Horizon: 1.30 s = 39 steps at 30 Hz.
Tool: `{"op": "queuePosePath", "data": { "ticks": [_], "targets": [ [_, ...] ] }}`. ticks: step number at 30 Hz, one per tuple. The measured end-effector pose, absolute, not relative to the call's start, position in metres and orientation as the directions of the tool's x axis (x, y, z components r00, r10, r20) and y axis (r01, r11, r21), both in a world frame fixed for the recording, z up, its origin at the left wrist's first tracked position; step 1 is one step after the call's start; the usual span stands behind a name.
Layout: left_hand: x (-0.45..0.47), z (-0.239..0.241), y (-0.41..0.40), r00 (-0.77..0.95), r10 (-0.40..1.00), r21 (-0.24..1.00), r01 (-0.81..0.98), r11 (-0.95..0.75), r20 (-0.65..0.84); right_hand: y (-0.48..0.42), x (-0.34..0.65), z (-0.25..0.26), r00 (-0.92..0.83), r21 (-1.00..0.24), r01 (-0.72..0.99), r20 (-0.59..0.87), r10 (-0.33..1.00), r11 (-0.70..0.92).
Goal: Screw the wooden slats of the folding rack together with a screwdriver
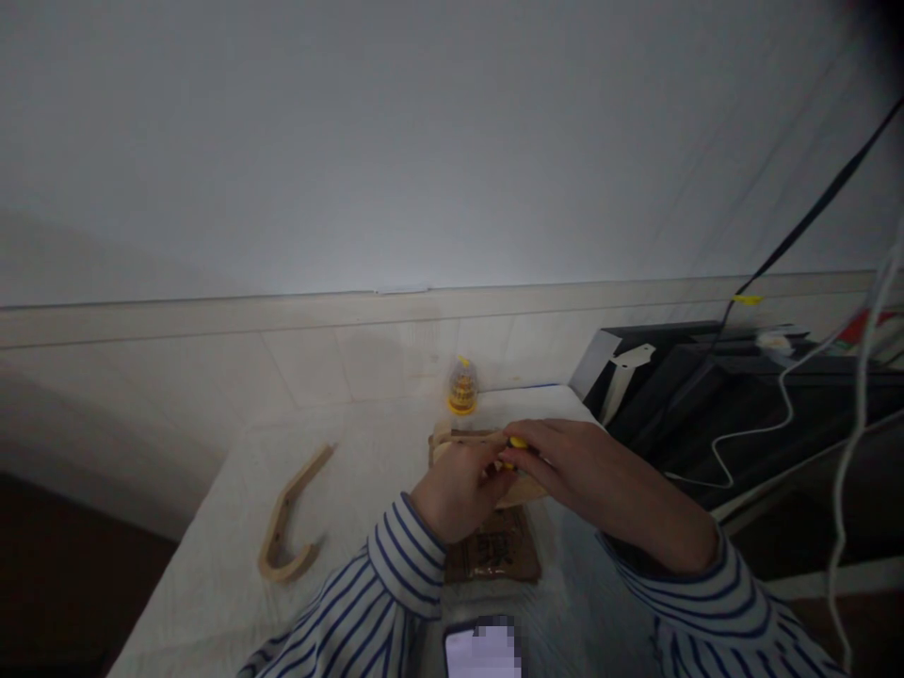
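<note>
My right hand (555, 457) is closed with its fingers pinched round a small yellow-and-black screwdriver (519, 442), mostly covered by the fingers. My left hand (462, 485) touches it from the other side, its fingers curled over a pale wooden piece (526, 492). Parts of that wood stick out on both sides of the hands; its full shape is hidden. Beneath lies a flat brown packet (494, 556) with dark printed characters. Left of my hands, a hook-shaped wooden piece (277, 527) rests on the white cloth.
A clear-domed container with a yellow base (462, 388) stands at the back by the wall. A phone (481, 652) lies at the near edge of the white-covered table (212, 565). Dark flat panels (706, 377) and a white cable (858, 424) are at the right.
</note>
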<state>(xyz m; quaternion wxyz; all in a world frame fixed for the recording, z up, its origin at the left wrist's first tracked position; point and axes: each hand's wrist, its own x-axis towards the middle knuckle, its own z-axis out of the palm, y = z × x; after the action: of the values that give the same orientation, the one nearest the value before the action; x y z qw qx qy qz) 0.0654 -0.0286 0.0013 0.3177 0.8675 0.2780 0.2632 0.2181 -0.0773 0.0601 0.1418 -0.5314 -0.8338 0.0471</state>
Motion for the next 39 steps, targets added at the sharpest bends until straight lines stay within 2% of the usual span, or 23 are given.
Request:
{"op": "queuePosePath", "data": {
  "ticks": [9,15,20,25,32,39],
  "targets": [
    [0.069,-0.006,-0.027,0.698,0.654,0.683,0.328,-0.653,0.291,-0.079,0.219,0.059,-0.386,-0.177,0.891,0.187,0.903,0.417],
    [0.068,-0.005,-0.027,0.709,0.627,0.657,0.31,-0.687,0.322,-0.081,0.223,0.058,-0.41,-0.168,0.871,0.265,0.873,0.461],
    [0.068,-0.006,-0.026,0.707,0.658,0.637,0.386,-0.667,0.26,-0.081,0.221,0.06,-0.435,-0.225,0.85,0.213,0.875,0.477],
    [0.067,-0.005,-0.026,0.723,0.648,0.639,0.385,-0.666,0.24,-0.08,0.221,0.061,-0.437,-0.246,0.847,0.183,0.881,0.471],
    [0.067,-0.004,-0.028,0.743,0.605,0.659,0.304,-0.688,0.288,-0.081,0.221,0.063,-0.419,-0.233,0.863,0.164,0.893,0.448],
    [0.068,-0.01,-0.029,0.735,0.612,0.671,0.299,-0.679,0.292,-0.08,0.223,0.062,-0.403,-0.22,0.874,0.17,0.899,0.433]
  ]
}}
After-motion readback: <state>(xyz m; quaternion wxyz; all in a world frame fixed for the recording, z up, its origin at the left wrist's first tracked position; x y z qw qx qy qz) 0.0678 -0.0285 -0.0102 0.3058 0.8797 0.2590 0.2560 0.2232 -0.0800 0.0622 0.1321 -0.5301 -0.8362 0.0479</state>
